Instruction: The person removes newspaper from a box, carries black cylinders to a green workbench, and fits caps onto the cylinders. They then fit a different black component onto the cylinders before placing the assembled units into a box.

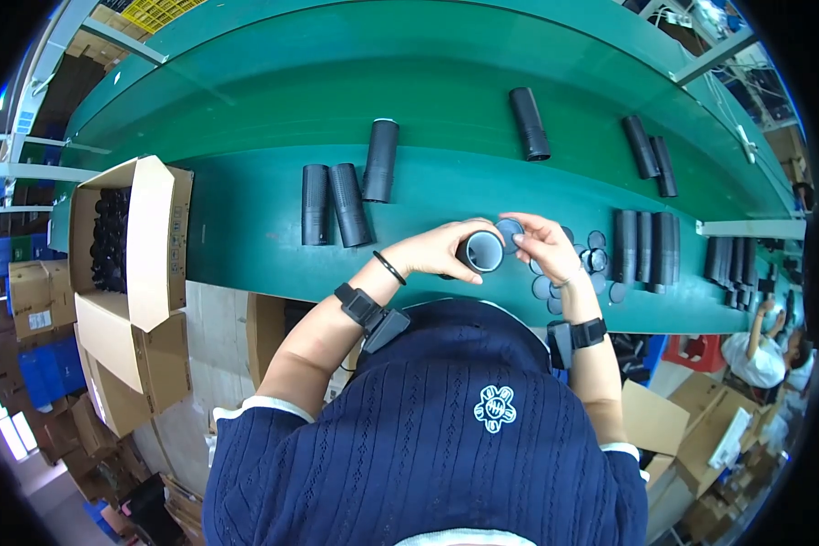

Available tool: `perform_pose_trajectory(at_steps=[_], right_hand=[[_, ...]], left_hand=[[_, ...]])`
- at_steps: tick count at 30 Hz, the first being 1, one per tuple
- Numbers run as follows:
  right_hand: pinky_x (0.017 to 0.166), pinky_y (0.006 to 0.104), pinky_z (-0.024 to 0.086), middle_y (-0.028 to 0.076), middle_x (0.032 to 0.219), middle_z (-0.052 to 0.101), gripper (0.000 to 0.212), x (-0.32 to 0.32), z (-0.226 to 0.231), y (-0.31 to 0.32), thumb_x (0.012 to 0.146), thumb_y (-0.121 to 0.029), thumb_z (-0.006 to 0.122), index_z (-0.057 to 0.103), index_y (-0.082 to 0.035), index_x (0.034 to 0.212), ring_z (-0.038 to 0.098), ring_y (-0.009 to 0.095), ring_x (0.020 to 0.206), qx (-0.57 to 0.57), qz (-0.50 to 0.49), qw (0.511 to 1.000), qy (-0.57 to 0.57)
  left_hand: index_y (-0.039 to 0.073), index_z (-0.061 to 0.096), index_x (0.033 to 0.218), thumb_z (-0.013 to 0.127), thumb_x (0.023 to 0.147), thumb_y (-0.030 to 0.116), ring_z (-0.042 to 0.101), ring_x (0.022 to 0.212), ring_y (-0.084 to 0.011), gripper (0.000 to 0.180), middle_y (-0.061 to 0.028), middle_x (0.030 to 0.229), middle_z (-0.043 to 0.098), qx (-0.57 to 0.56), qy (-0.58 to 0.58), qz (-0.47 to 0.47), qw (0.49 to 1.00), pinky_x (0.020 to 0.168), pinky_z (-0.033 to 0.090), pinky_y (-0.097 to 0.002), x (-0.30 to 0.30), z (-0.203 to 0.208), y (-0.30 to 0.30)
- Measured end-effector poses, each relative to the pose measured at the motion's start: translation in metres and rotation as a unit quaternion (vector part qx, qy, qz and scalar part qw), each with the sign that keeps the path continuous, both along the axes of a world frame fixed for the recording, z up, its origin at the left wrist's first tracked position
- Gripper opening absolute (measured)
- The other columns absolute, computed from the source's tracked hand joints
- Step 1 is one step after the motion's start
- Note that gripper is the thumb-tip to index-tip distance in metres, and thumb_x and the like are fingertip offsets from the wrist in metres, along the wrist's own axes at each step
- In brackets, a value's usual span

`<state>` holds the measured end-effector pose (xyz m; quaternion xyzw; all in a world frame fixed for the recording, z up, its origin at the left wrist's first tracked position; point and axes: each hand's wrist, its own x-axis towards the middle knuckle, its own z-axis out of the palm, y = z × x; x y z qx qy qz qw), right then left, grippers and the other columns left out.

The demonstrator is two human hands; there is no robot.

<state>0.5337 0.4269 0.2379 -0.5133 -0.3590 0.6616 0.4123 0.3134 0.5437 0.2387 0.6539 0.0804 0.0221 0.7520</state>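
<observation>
My left hand [448, 247] is wrapped round a black tube [470, 260], whose round open end faces up toward me. Between the fingers of my right hand [546, 244] is a dark round cap [509, 232], held right beside the tube's mouth. Cap and tube look very close, and whether they touch I cannot tell. Under and beside my right wrist, several loose round caps [541, 287] lie scattered on the green table [255, 218]. The tube's far end is hidden by my left hand.
Several black tubes lie left [315, 205], at the back [530, 125] and right [626, 246]. An open cardboard box [154, 241] with black parts stands at the left table end. A red crate [692, 353] sits below the right edge. A co-worker [757, 357] is at far right.
</observation>
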Motion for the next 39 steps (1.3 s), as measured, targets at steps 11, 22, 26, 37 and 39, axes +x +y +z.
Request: perform_pose_trajectory(at_steps=[11, 22, 26, 37, 39], right_hand=[[0.064, 0.0282, 0.049, 0.004, 0.089, 0.062, 0.013, -0.031, -0.029, -0.001, 0.09, -0.008, 0.06, 0.054, -0.004, 0.101, 0.06, 0.015, 0.073, -0.01, -0.23, 0.954, 0.192], [0.087, 0.0311, 0.049, 0.01, 0.127, 0.051, 0.05, -0.024, -0.003, -0.003, 0.092, -0.013, 0.057, 0.042, -0.004, 0.138, 0.057, 0.018, 0.102, 0.04, -0.138, 0.97, 0.197], [0.097, 0.0339, 0.046, 0.008, 0.131, 0.05, 0.061, -0.033, 0.023, 0.001, 0.077, 0.003, 0.068, 0.048, -0.005, 0.134, 0.055, 0.021, 0.113, 0.116, -0.082, 0.983, -0.117], [0.096, 0.0372, 0.046, 0.015, 0.12, 0.059, 0.056, -0.051, 0.018, 0.003, 0.065, -0.004, 0.077, 0.06, -0.005, 0.118, 0.057, 0.032, 0.113, 0.243, -0.011, 0.885, -0.397], [0.096, 0.0372, 0.047, 0.015, 0.12, 0.059, 0.055, -0.052, 0.016, -0.001, 0.065, -0.004, 0.078, 0.061, -0.004, 0.118, 0.057, 0.032, 0.113, 0.24, -0.015, 0.886, -0.396]], left_hand=[[0.007, 0.055, 0.117, 0.084, 0.064, 0.018, 0.049, 0.116, -0.0211, 0.062, -0.0072, 0.122, 0.051, -0.006, -0.014, 0.088, 0.996, 0.102, 0.038, -0.0347, 0.0, -0.005, -0.004], [0.007, 0.049, 0.123, 0.081, 0.068, 0.015, 0.052, 0.108, -0.0185, 0.064, -0.0064, 0.113, 0.055, -0.002, 0.056, 0.128, 0.99, 0.095, 0.042, -0.0336, -0.005, -0.014, -0.006], [0.006, 0.046, 0.125, 0.08, 0.068, 0.019, 0.047, 0.117, -0.0305, 0.068, -0.0149, 0.12, 0.051, 0.222, 0.044, 0.18, 0.957, 0.098, 0.039, -0.0402, -0.003, -0.032, -0.007], [0.004, 0.044, 0.125, 0.077, 0.069, 0.024, 0.047, 0.114, -0.0363, 0.068, -0.0175, 0.119, 0.051, 0.288, 0.05, 0.174, 0.94, 0.098, 0.039, -0.045, 0.0, -0.045, -0.014], [0.004, 0.045, 0.124, 0.078, 0.069, 0.025, 0.048, 0.114, -0.0362, 0.068, -0.0174, 0.119, 0.051, 0.287, 0.046, 0.173, 0.941, 0.098, 0.039, -0.0452, 0.0, -0.046, -0.015]])
